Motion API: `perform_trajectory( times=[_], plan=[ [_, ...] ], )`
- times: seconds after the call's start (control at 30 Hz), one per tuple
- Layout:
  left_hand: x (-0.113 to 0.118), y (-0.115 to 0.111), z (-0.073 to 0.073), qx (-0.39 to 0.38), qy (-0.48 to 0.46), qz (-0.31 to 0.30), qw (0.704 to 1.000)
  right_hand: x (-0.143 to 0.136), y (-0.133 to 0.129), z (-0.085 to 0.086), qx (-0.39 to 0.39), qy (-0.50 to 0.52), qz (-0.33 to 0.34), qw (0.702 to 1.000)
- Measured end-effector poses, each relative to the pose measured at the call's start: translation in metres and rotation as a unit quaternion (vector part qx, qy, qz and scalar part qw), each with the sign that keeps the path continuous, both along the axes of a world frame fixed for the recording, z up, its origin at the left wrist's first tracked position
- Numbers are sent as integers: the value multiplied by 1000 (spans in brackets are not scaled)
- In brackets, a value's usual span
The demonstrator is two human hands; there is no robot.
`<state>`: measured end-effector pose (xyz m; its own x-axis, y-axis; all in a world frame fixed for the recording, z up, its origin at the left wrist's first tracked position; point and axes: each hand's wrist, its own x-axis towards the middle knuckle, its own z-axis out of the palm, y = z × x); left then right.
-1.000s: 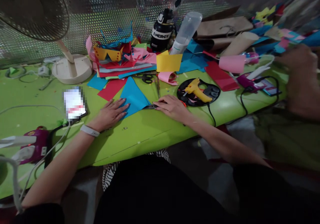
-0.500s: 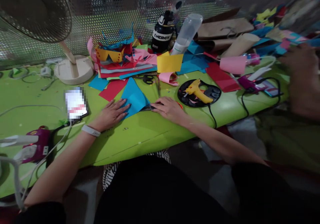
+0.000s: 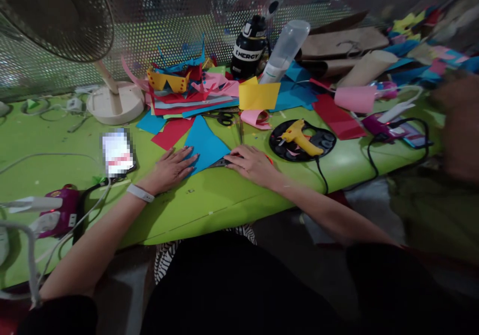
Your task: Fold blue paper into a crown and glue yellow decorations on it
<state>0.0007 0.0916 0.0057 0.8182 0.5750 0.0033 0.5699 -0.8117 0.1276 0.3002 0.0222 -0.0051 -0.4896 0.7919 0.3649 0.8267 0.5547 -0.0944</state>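
A blue paper triangle point(image 3: 205, 144) lies on the green table point(image 3: 224, 203) between my two hands. My left hand point(image 3: 171, 169) rests flat with its fingers apart, their tips on the paper's left edge. My right hand point(image 3: 254, 165) lies palm down at the paper's right corner, its fingers stretched out over a pair of scissors point(image 3: 218, 162). The scissors' blades show beside the paper's lower right edge, and a bit of orange handle peeks out behind the hand. A red paper piece point(image 3: 172, 133) is just behind the left hand.
To the right, a yellow glue gun point(image 3: 303, 138) sits on a black tray point(image 3: 329, 139). Behind are paper crowns point(image 3: 170, 82), a black bottle point(image 3: 247, 51) and a clear bottle point(image 3: 286, 48). A phone point(image 3: 118, 153) and fan point(image 3: 114, 103) stand left. Another person's arm point(image 3: 458, 120) is far right.
The view has shifted slightly, so most things sit a little further right. The blue paper lies flatter against the table. My hands have hardly moved.
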Motion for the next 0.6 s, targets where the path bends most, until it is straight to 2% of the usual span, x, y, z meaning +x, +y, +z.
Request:
perform_trajectory(
  times=[0.23, 0.37, 0.5, 0.6],
  plan=[
    [29, -5, 1, 4, 13, 51, 999, 15, 14, -6, 4, 13, -11, 1000],
    [16, 1, 4, 22, -8, 52, 998, 19, 13, -10, 4, 20, -9, 1000],
    [-6, 6, 9, -11, 5, -1, 1000, 16, 13, -8, 8, 19, -6, 1000],
    [-11, 6, 9, -21, 11, -24, 999, 8, 16, -4, 15, 2, 2, 1000]
  ],
)
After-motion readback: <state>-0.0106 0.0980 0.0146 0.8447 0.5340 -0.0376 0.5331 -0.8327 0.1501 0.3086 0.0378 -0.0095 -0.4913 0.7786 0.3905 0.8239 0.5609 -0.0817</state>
